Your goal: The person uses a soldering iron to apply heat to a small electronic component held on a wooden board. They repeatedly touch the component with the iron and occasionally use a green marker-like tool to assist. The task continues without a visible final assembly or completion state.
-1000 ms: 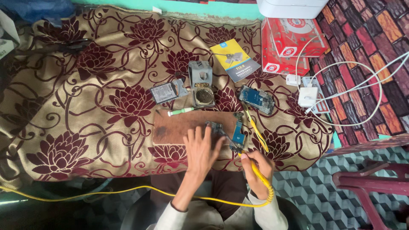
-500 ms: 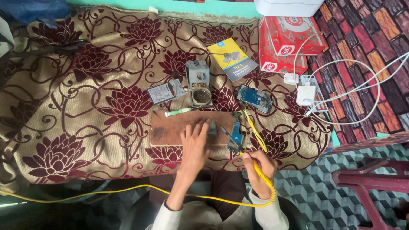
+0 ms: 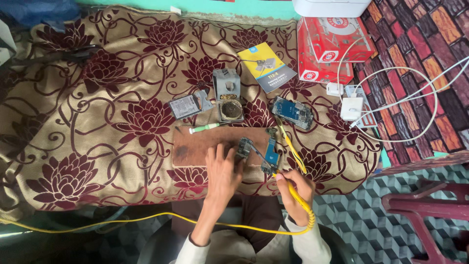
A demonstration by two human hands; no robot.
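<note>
Small grey-green circuit board (image 3: 244, 147) lying on a brown rectangular wooden work board (image 3: 200, 146), pinned under the fingertips of the left hand (image 3: 222, 168), grip flat and pressing rather than closed. Just right of it, a blue circuit board (image 3: 270, 155) met by the tip of a yellow-handled soldering iron (image 3: 293, 188), right hand (image 3: 295, 188) wrapped tight round the handle, yellow cord trailing left. Above the wooden board: green-handled screwdriver (image 3: 205, 128), grey metal stand (image 3: 227, 95), opened phone (image 3: 292, 112). All on a floral maroon-and-gold cloth (image 3: 97, 122) covering the table.
</note>
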